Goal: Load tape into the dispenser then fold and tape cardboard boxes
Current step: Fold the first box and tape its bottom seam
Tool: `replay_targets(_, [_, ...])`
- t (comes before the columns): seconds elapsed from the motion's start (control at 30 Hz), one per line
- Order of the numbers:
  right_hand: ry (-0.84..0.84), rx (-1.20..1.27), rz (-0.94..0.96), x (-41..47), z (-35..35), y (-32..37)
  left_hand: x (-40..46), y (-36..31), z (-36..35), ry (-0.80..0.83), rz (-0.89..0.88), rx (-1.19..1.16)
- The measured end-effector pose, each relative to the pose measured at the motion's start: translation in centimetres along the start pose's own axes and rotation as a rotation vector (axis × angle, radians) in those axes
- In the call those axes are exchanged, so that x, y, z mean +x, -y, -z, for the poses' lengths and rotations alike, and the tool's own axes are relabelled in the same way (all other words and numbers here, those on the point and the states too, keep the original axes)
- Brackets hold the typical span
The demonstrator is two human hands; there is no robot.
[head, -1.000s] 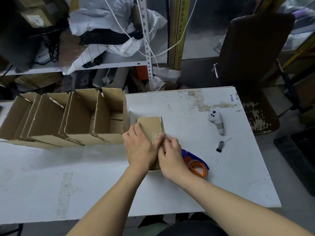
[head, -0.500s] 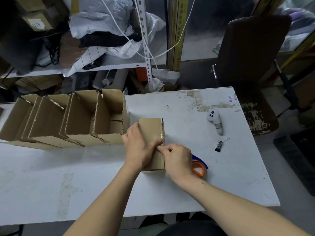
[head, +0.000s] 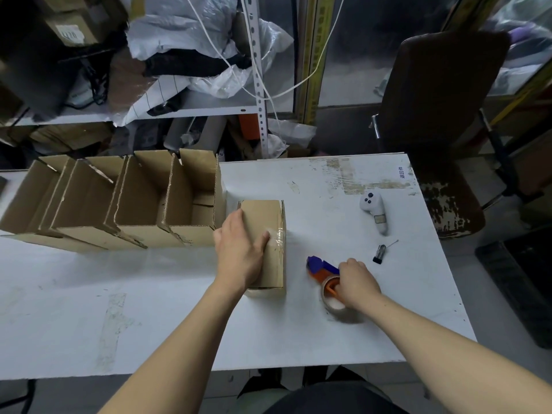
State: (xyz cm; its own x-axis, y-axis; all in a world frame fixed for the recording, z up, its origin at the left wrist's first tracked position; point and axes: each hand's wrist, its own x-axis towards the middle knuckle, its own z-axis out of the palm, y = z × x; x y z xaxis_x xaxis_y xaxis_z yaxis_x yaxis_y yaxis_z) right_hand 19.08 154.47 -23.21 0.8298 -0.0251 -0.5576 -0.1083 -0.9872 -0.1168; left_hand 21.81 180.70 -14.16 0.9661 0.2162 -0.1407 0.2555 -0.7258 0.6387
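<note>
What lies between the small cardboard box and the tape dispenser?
Nothing: the head view shows only bare white table between the small cardboard box and the tape dispenser.

A packing or storage workroom is shown. A scuffed white tabletop (head: 149,309) with tape residue is seen at centre, open cardboard boxes (head: 125,201) at left, and a metal shelf (head: 209,107) crowded with plastic bags (head: 191,28) and cartons across the top.
</note>
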Motion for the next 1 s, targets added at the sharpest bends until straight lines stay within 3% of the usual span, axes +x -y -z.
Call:
replay_targets(0.13, [-0.032, 0.161, -0.037, 0.0, 0.8, -0.4, -1.2, 0.4, 0.1, -0.068, -0.012, 0.108])
replay_targets(0.23, [-0.052, 0.586, -0.009, -1.8, 3.8, -0.2, -3.3, -1.3, 1.7, -0.130, -0.100, -0.017])
replay_targets(0.4, [-0.244, 0.984, 0.324, -7.1, 9.0, 0.5, -6.5, -6.6, 4.3, 0.157, 0.144, -0.492])
replay_targets(0.5, [-0.368, 0.907, 0.481, -8.8, 10.4, 0.5, -7.2, -8.8, 4.8, 0.353, 0.310, -0.729])
replay_targets(0.6, [-0.463, 0.771, 0.612, -9.2, 10.9, 0.3, -7.5, -9.2, 5.1, 0.439, 0.333, -0.827])
replay_targets(0.77, [-0.604, 0.486, 0.822, -8.2, 10.4, 0.3, -7.4, -8.5, 4.4, 0.266, 0.215, -0.722])
replay_targets(1.0, [-0.720, 0.264, 0.857, -7.7, 10.5, 0.9, -7.6, -7.7, 3.9, 0.125, 0.163, -0.574])
